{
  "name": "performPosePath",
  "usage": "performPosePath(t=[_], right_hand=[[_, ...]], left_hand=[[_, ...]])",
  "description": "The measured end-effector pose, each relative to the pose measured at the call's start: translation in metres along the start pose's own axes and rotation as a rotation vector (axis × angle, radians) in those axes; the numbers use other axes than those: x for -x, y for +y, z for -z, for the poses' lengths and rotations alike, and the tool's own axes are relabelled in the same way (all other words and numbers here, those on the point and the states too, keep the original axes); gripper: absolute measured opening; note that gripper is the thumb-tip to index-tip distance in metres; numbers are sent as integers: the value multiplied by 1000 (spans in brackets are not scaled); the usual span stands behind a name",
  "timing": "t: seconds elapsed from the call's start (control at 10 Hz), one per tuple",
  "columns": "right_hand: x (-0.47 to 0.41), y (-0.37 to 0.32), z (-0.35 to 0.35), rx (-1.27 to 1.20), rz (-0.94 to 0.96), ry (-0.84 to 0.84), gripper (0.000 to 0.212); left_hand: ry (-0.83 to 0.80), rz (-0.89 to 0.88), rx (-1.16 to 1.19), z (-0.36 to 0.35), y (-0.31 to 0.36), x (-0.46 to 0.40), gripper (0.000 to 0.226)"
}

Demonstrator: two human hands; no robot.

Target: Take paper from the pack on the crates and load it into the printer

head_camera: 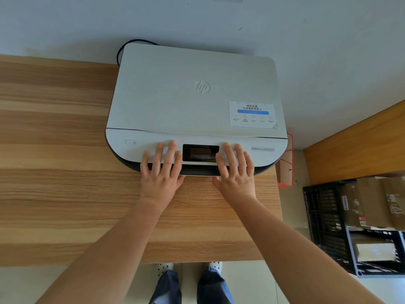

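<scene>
Both hands are laid flat on the near front panel of the printer, which is set at the far right of the wooden table against the wall. The left hand is spread just left of the dark display, and the right hand is spread just right of it; nothing is held in either. The thumbs are tucked down at the lower front edge, where a thin pale strip is seen between them. Whether that strip is paper or a tray edge cannot be told.

No loose sheet is seen on the table or in the hands, so either the tray is being pushed shut on loaded paper or it is about to be drawn out; which of these cannot be judged.

The pack of paper is seen lying in the black crates, low at the near right, well apart from both hands, beside brown cartons.
</scene>
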State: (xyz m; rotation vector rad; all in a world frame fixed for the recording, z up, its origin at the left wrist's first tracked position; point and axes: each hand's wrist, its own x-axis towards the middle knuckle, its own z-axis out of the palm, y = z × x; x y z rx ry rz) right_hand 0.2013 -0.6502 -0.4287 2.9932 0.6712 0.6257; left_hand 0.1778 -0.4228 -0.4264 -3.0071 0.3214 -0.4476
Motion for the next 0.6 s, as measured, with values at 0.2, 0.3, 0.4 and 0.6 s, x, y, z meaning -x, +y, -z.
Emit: performPosePath(t=[0.2, 0.3, 0.4, 0.6], right_hand=[[-4, -5, 21, -14, -36, -181, 84], [-6, -7, 39, -24, -65, -359, 95], [-7, -6, 64, -69, -71, -487, 94], [-13, 0, 125, -248, -154, -619, 86]], left_hand=[[-154, 34, 27, 18, 4, -2, 81], [-257, 34, 44, 38, 2, -4, 86], [-349, 31, 86, 63, -1, -4, 87], [-606, -11, 263, 118, -11, -7, 87]])
